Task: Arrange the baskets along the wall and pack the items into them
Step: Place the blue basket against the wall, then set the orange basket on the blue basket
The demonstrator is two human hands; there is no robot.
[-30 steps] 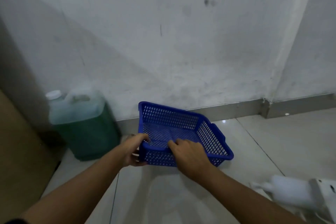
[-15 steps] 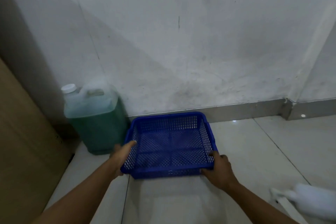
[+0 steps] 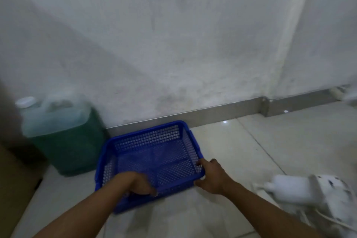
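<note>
A blue perforated plastic basket (image 3: 146, 142) lies on the tiled floor close to the wall's metal skirting. It is empty. My left hand (image 3: 135, 183) grips its near rim, fingers curled over the edge. At the near right corner, my right hand (image 3: 211, 177) holds the rim with the thumb inside. The basket's far side points toward the wall, slightly skewed.
A large jug of green liquid (image 3: 58, 135) with a white cap stands left of the basket against the wall. A brown panel (image 3: 13, 179) fills the left edge. White plugs and a power strip (image 3: 313, 191) lie on the floor at right.
My left hand has shifted from the basket's left side to its near rim. The basket has turned a little and sits nearer the jug; the view swung, bringing the white plugs closer.
</note>
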